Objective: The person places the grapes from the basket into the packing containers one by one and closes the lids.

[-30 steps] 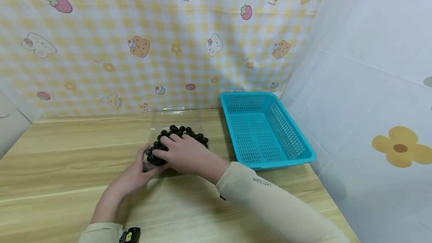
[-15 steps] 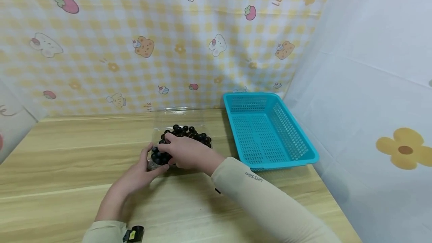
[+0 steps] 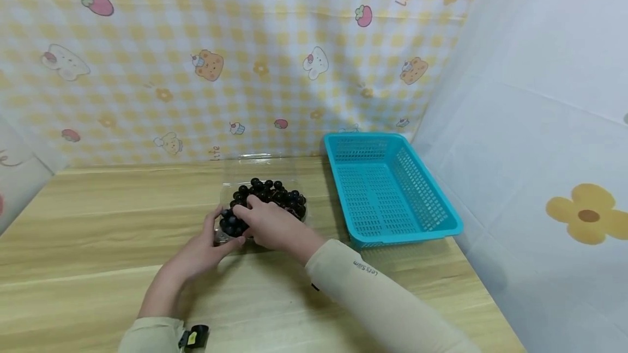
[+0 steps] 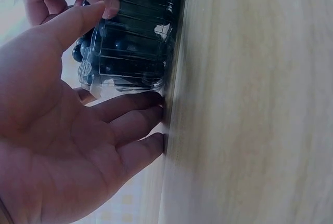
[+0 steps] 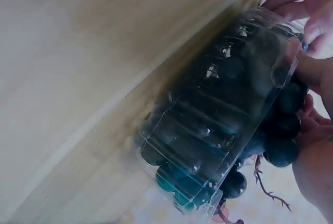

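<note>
I see dark grapes heaped in a clear container on the bench, its lid swung back toward the printed cloth; left hand at the near-left corner, thumb on the rim, fingers spread wide; right hand in among the grapes, fingertips partly hidden, can't tell if they hold any; blue basket sits to the right, apart from the container.
</note>
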The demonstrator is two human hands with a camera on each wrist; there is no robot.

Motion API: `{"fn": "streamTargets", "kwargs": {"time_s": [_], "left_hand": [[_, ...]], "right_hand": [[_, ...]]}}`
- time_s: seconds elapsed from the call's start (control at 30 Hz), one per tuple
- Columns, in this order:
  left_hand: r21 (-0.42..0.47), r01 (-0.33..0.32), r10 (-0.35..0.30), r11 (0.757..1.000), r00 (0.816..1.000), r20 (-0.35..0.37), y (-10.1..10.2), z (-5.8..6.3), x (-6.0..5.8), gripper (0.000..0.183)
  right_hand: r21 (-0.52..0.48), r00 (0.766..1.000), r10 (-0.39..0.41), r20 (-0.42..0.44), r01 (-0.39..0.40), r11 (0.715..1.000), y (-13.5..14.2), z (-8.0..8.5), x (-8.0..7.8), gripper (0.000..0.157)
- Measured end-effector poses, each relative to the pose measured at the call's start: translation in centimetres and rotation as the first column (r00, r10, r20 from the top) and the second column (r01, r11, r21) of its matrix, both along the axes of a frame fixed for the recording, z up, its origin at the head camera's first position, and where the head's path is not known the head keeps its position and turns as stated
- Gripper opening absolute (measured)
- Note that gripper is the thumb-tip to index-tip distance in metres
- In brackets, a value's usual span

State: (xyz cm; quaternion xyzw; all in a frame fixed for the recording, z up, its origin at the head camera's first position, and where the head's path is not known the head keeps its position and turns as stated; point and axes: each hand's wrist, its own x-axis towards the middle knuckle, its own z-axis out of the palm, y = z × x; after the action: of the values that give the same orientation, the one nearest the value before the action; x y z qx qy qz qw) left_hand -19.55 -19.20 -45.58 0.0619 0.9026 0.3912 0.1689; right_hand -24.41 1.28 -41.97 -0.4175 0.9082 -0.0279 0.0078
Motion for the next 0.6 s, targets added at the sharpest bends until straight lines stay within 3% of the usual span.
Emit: {"fn": "streamTargets", "kwargs": {"time_s": [0.1,0.23,0.43,0.6], "left_hand": [[-0.008,0.000,0.000,1.000,1.000,-0.012,0.0,0.1,-0.2,0.113],[-0.005,0.001,-0.001,1.000,1.000,-0.027,0.0,-0.1,-0.2,0.110],[0.009,0.007,-0.006,1.000,1.000,-0.030,0.0,-0.1,-0.3,0.110],[0.014,-0.002,0.002,1.000,1.000,0.005,0.0,-0.1,-0.1,0.116]], "right_hand": [[0.050,1.000,0.022,-0.008,-0.021,0.999,0.1,0.5,-0.2,0.027],[0.104,0.998,0.042,0.045,-0.047,0.993,-0.1,1.0,-0.5,0.023],[0.147,0.994,0.022,0.109,-0.038,0.988,0.3,0.5,0.2,0.044],[0.060,0.997,0.059,0.051,-0.062,0.996,1.7,-1.0,1.2,0.067]]}}
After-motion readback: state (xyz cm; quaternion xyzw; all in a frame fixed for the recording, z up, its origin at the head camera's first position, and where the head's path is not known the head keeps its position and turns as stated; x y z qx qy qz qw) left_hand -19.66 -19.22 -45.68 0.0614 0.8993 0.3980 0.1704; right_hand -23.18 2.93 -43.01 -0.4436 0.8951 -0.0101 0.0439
